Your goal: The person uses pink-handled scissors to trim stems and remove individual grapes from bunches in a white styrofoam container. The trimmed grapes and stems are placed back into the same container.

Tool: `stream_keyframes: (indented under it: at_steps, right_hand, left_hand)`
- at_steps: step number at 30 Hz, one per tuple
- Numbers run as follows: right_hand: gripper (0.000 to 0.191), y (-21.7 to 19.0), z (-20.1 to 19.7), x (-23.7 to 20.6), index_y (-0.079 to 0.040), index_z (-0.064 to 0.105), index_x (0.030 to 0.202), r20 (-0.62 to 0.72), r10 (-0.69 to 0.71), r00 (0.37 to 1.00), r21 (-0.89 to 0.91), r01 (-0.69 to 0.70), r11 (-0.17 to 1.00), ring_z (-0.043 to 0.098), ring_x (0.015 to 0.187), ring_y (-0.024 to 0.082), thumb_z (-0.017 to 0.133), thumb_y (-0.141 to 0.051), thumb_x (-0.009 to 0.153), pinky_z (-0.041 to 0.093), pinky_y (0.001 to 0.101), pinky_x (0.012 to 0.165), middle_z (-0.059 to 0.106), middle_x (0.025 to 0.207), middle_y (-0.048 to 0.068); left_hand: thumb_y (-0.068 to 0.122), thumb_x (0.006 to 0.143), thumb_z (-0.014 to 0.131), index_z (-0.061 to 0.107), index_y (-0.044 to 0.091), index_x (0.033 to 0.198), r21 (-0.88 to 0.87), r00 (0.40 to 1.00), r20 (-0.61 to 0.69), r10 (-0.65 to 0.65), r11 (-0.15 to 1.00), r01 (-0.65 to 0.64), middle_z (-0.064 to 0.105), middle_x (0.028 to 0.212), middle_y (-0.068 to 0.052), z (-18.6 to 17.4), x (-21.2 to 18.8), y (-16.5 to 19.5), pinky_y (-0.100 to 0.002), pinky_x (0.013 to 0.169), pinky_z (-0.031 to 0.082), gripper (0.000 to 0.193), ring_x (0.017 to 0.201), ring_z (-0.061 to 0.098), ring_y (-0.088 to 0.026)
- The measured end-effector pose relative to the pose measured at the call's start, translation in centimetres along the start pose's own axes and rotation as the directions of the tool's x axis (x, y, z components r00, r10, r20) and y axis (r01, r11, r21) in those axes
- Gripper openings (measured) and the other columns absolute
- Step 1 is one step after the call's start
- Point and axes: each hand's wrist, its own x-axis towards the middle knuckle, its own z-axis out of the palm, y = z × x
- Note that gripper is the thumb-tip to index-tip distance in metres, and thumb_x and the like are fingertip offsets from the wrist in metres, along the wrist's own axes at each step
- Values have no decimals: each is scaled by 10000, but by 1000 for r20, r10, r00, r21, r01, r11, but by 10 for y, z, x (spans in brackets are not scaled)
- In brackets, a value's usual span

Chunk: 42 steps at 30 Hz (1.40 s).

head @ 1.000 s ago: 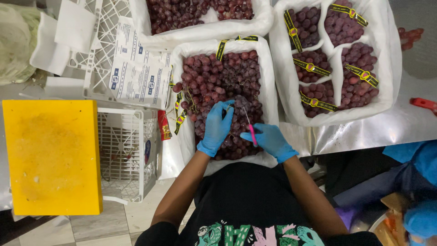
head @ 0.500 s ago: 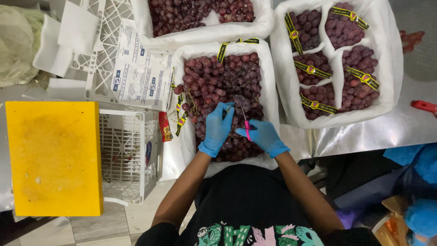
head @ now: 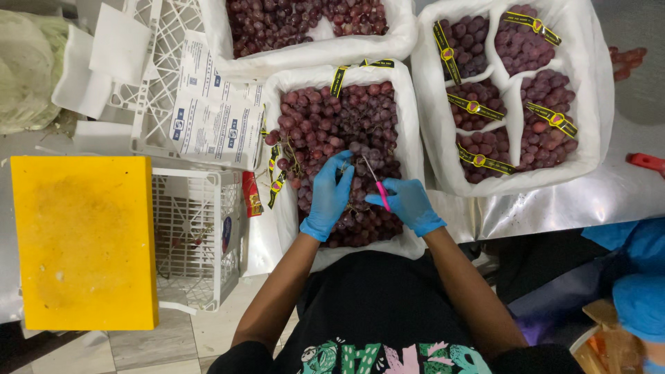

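Both my hands wear blue gloves and work over a white-lined box (head: 413, 125) full of red grapes (head: 325, 118). My left hand (head: 328, 197) rests on the grapes near the box's middle, fingers curled on a bunch. My right hand (head: 409, 204) grips small scissors with pink handles (head: 378, 185), blades pointing up-left into the grapes close to my left fingertips.
A box of bagged grape bunches with yellow-black bands (head: 512, 97) stands to the right. Another grape box (head: 305, 21) sits behind. A yellow board (head: 83, 239) lies left on a white crate (head: 197, 235), with printed white bags (head: 215, 125) above. Someone in blue (head: 634, 277) is at the right edge.
My right hand with the scissors has shifted slightly left and up toward my left hand. The left hand stays on the same bunch.
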Motion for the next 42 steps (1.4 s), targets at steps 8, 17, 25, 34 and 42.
stream_keyframes:
  at_steps: [8,17,25,34,42]
  right_hand:
    - [564,-6,-12,1,-52,669,795,212,153,965,42,-166,985,568,587,301,796,-600,760,501,407,614,615,631,140]
    - [578,-2,-16,1,-114,701,821,94,62,994,-341,-27,940,651,715,416,754,-683,733,507,514,669,673,694,177]
    - [444,5,-9,-2,-46,694,820,85,106,991,82,-113,990,575,596,268,821,-471,832,493,374,605,625,644,148]
    - [328,-10,-9,-12,-53,704,816,507,68,859,411,-310,857,568,584,88,751,-368,895,455,282,584,646,614,6]
    - [544,-27,6,-13,-76,683,826,87,37,996,-168,-22,986,654,680,381,789,-606,762,514,462,637,668,679,173]
  left_hand:
    - [44,996,611,551,-17,1016,-1,997,70,-37,999,37,675,1311,-173,-4,3,4,-338,846,534,89,927,671,-237]
    - [24,981,621,535,15,976,-2,966,250,61,998,-63,640,1287,-141,-16,8,22,-369,1011,478,87,1160,612,-286]
    - [53,1017,600,547,8,1023,-54,997,79,1,999,3,616,1407,-176,-10,3,6,-383,1091,454,70,1279,610,-299]
    - [117,1049,578,576,-13,1123,18,989,-15,-147,989,147,719,1178,-156,-7,1,-2,-346,900,527,149,1015,701,-248]
    - [133,1016,637,590,-26,977,-42,982,-59,-179,983,177,771,1115,-149,-6,6,-8,-317,770,557,170,849,696,-148]
